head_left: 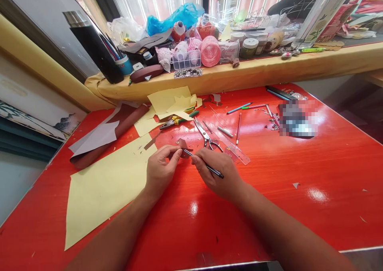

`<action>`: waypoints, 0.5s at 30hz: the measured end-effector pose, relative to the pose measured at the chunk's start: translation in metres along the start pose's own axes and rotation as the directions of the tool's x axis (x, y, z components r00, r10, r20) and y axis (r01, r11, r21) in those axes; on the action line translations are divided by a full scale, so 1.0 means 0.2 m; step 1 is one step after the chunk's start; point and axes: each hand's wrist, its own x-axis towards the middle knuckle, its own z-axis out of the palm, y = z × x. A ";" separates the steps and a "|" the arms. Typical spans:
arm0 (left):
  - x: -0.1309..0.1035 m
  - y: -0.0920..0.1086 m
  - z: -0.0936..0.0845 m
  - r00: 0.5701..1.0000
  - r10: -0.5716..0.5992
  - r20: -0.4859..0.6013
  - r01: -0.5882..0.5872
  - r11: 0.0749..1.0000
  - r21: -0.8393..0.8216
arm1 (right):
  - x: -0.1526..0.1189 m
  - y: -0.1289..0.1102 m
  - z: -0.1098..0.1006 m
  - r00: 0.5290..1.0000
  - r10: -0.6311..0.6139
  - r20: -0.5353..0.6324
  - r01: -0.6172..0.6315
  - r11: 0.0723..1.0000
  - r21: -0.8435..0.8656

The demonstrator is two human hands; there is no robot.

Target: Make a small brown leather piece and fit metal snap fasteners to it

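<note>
My left hand [163, 165] pinches a small brown piece [184, 144] that looks like leather, with a small metal snap [178, 142] near its upper left. In my right hand [220, 171] is a dark pen [214, 171], its tip end touching or very near the brown piece by my left fingertips. The fingers hide part of the piece. Just beyond my hands lie scissors [205, 133], their handles towards me, and a clear ruler [235, 147]. Pliers with yellow and green grips [176, 121] rest farther left.
Yellow paper [104, 199] covers the table's left side, beside a roll of brown sheet [119, 131]. Pens and a pencil [238, 129] lie at the back, with a pixelated dark object [296, 119] to the right. A crowded sill [245, 73] holds a black flask [95, 47] and jars.
</note>
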 end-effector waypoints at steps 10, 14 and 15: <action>0.05 -0.09 -0.02 0.956 -0.295 0.013 0.293 0.941 -0.169 | 0.02 0.04 -0.01 0.941 0.336 -0.052 -0.272 0.835 0.479; 0.06 -0.09 -0.04 0.935 -0.353 -0.025 0.337 0.910 -0.241 | 0.07 0.08 -0.14 0.898 0.404 -0.171 -0.293 0.842 0.452; 0.06 -0.09 -0.04 0.937 -0.350 -0.017 0.334 0.906 -0.260 | 0.08 0.10 -0.18 0.912 0.370 -0.175 -0.293 0.889 0.353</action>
